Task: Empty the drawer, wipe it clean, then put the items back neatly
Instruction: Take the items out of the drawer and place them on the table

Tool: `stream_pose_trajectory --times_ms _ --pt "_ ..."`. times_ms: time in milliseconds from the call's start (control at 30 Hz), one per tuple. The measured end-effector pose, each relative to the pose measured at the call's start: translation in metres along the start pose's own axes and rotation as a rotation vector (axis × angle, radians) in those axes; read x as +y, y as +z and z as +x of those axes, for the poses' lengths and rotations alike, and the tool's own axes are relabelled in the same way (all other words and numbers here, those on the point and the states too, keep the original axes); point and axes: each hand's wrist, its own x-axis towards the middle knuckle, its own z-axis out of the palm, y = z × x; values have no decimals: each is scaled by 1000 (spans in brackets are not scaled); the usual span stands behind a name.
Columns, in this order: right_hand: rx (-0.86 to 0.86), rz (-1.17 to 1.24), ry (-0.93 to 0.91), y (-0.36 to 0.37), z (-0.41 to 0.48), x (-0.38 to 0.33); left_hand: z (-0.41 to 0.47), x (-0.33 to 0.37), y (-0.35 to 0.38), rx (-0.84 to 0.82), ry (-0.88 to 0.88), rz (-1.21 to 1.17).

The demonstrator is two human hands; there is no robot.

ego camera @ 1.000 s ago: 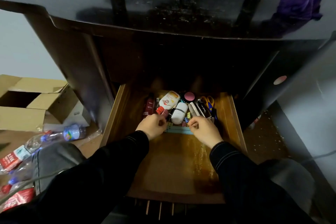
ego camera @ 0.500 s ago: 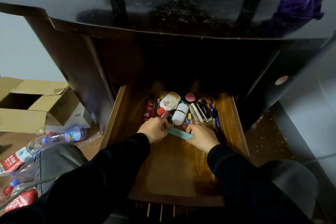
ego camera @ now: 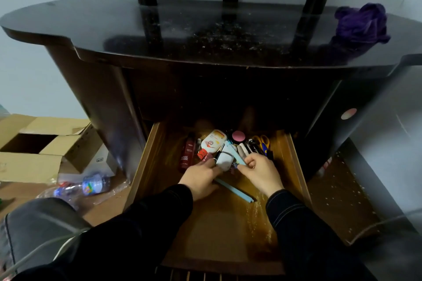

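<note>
The wooden drawer (ego camera: 217, 230) stands pulled out, with small items piled at its back. There I see a dark red bottle (ego camera: 188, 155), a white tube (ego camera: 213, 141), a pink round compact (ego camera: 238, 136), scissors (ego camera: 262, 141) and a white case (ego camera: 225, 158). My left hand (ego camera: 201, 178) reaches to the white case and holds a light blue pen (ego camera: 237, 193) that sticks out toward the lower right. My right hand (ego camera: 262, 173) pinches a second light blue pen (ego camera: 236, 155) lying across the pile.
A purple cloth (ego camera: 360, 25) lies on the dusty black tabletop (ego camera: 182, 29) at the right. On the floor to the left are an open cardboard box (ego camera: 45, 143) and plastic bottles (ego camera: 91, 186). My knee is at the lower left.
The blue piece held between both hands has come apart into two pens, one in each hand. Both hands moved back toward the pile, and the camera tilted up.
</note>
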Motion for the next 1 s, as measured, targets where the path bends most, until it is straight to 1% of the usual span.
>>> stream_pose_trajectory --times_ms 67,133,233,333,467,533,600,733,800,867,933,1000 --pt "69 72 1 -5 1 0 1 6 4 -52 92 84" --pt "90 98 10 -7 1 0 2 10 6 -86 131 135" --pt "91 48 5 -8 0 -1 3 13 5 -37 159 148" --pt "106 43 1 -10 1 -3 1 13 -3 46 171 56" --pt "143 204 -71 -23 -5 -7 -7 9 -23 119 47 -201" --pt "141 322 -115 -36 -15 -15 -15 7 -36 212 48 -249" --pt "144 352 -148 -53 -28 -23 -27 7 -49 307 99 -252" --pt "6 181 -274 -98 -62 -43 -56 14 -77 546 164 -369" --pt "-4 161 -373 -124 -77 -63 -69 20 -99 662 183 -463" --pt "64 239 -471 -151 -86 -90 -74 26 -131 807 181 -575" --pt "195 340 -547 -173 -80 -120 -67 29 -172 937 134 -684" --pt "315 377 -581 -186 -58 -150 -50 28 -217 1002 48 -780"
